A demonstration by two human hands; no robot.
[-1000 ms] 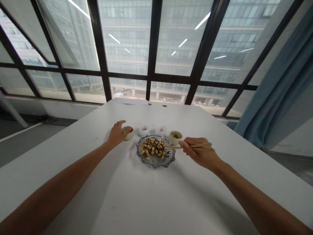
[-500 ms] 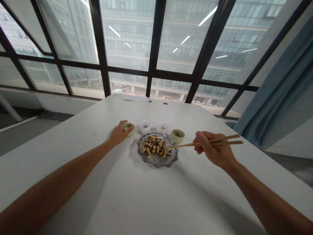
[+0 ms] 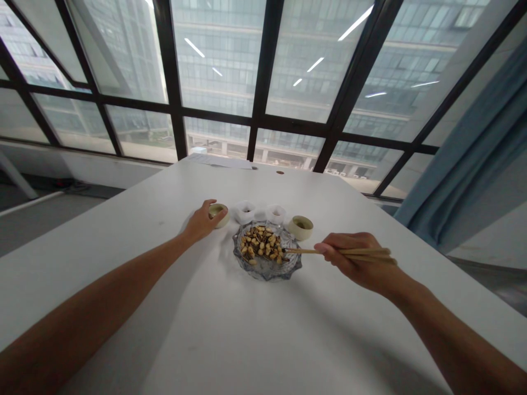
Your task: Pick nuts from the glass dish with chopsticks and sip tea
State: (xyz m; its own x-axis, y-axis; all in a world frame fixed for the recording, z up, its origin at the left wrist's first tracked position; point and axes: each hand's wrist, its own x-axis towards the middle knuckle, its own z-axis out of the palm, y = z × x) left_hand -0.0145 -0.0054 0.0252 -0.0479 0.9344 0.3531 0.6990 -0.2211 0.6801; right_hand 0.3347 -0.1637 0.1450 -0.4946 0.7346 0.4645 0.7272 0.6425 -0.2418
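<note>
My left hand (image 3: pixel 202 220) is curved round the side of a pale green cup (image 3: pixel 218 215), thumb and fingers on its rim. In my right hand (image 3: pixel 357 257) is a pair of wooden chopsticks (image 3: pixel 302 250), their tips at the right side of the nut pile. The pile of nuts and dark seeds (image 3: pixel 263 242) lies in a scalloped glass dish (image 3: pixel 267 271). Behind the dish stand two small white dishes, the left one (image 3: pixel 246 212) and the right one (image 3: pixel 275 214), with small dark bits in the left. A second green cup (image 3: pixel 301 227) stands behind the dish on the right.
The white table (image 3: pixel 247 340) reaches to the windows. Papers (image 3: pixel 220 161) lie at its far edge, with two small round brown spots beside them. A blue curtain (image 3: pixel 461 148) hangs at the right.
The chopsticks, spread apart before, now lie close together, and my right hand has turned and moved slightly left. The view has shifted a little. My left hand stays at the cup.
</note>
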